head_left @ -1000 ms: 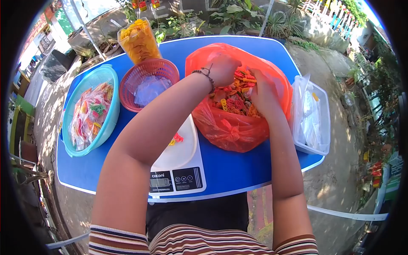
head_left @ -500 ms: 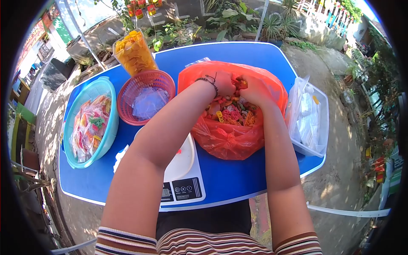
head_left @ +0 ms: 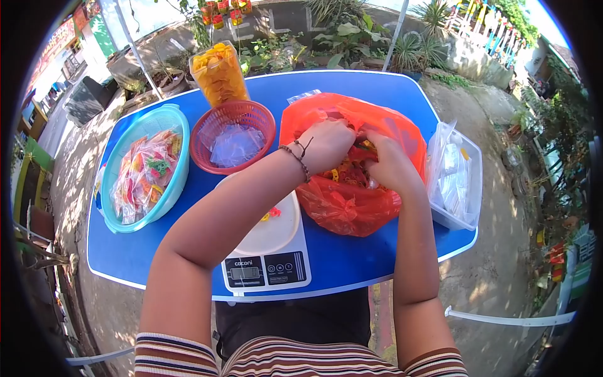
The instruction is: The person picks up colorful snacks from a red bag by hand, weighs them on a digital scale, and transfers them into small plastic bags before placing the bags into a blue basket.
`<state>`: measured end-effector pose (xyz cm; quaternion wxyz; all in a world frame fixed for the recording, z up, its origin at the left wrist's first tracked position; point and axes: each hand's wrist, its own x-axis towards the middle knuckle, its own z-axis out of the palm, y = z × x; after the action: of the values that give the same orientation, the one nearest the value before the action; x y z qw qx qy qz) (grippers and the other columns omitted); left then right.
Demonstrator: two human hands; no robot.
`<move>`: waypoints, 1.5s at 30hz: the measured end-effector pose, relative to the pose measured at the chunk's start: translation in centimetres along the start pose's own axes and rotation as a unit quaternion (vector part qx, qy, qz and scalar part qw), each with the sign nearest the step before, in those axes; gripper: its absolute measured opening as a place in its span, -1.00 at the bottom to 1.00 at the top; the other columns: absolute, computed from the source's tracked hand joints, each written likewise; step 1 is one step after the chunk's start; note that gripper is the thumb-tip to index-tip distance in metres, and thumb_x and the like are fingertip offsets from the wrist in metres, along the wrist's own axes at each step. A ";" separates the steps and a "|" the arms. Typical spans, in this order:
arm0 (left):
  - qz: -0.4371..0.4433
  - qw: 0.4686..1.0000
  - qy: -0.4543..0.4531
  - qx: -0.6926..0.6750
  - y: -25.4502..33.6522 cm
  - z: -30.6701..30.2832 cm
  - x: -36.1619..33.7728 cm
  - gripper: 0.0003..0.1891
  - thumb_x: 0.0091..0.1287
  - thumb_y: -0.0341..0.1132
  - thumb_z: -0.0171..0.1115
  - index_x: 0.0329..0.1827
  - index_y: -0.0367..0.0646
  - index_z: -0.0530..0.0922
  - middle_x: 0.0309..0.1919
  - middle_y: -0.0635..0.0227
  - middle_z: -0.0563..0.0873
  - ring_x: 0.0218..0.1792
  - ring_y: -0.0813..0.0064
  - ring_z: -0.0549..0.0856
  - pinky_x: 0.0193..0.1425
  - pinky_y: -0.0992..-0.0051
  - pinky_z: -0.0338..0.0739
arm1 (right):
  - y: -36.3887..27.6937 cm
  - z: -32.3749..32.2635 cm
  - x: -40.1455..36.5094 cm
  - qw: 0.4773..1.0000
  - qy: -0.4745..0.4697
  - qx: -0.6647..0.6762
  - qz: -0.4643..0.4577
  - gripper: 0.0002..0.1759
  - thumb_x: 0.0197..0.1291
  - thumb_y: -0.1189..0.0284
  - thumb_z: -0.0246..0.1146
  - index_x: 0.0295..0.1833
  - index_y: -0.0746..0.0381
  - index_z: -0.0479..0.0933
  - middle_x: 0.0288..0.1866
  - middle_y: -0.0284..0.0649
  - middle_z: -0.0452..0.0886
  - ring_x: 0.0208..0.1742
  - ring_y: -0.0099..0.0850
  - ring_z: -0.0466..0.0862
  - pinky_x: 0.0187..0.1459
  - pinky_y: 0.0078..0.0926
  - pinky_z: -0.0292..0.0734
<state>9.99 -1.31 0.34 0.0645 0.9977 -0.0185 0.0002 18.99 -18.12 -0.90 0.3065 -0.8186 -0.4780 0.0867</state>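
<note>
A large red plastic bag (head_left: 342,210) stands wide at the mouth on the blue table, filled with small colourful crackers (head_left: 342,173). My left hand (head_left: 330,144), wearing a dark bead bracelet, reaches into the bag with its knuckles up; its fingertips are hidden. Beside it, my right hand (head_left: 392,163) dips in from the right, thumb and fingers apart over the crackers. Below my left forearm is a white kitchen scale (head_left: 276,270) bearing a pale round plate (head_left: 282,232), which has a few red and yellow cracker pieces on it.
At the left is a turquoise basket (head_left: 176,195) of packed snack bags. A red-brown basket (head_left: 267,135) holds clear plastic sachets, with a tall container of yellow chips (head_left: 217,75) behind it. A clear bin (head_left: 471,188) of plastic bags stands at the table's right edge (head_left: 465,242).
My left hand has turned knuckles up and hides more of the crackers. Both hands have moved down slightly in the bag. The camera view has shifted, showing more of the scale.
</note>
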 end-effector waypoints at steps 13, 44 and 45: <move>0.053 0.977 0.082 -0.189 -1.4 -0.3 -7.0 -0.65 0.28 -0.51 0.34 0.15 -0.22 0.63 0.02 0.11 0.68 0.11 0.06 0.69 0.23 0.23 0.62 | -0.2 2.9 -3.0 0.963 0.208 -0.024 -0.170 -0.64 0.17 0.74 0.22 0.09 0.34 0.64 0.24 0.02 0.63 0.15 0.01 0.71 0.15 -0.19 0.66; -0.083 0.843 0.428 -0.315 -4.4 3.1 -21.3 -0.72 0.32 -0.56 0.33 0.09 -0.20 0.69 -0.07 0.27 0.78 -0.12 0.47 0.76 -0.08 0.52 0.53 | -7.5 6.3 -2.7 0.921 0.319 0.151 -0.166 -0.77 0.25 0.75 0.34 0.01 0.40 0.67 -0.11 -0.13 0.77 -0.08 -0.44 0.78 -0.01 -0.52 0.66; -0.086 0.837 0.434 -0.321 -4.6 3.3 -21.4 -0.72 0.32 -0.57 0.32 0.09 -0.20 0.69 -0.07 0.26 0.78 -0.12 0.46 0.76 -0.08 0.53 0.53 | -8.6 7.0 -2.6 0.919 0.296 0.198 -0.171 -0.77 0.27 0.75 0.33 0.03 0.42 0.65 -0.10 -0.12 0.76 -0.07 -0.44 0.78 0.00 -0.52 0.66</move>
<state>-11.26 3.58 -3.58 0.3823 0.8164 0.0984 0.4215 8.31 -14.30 -1.85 0.5999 -0.6351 -0.4715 -0.1205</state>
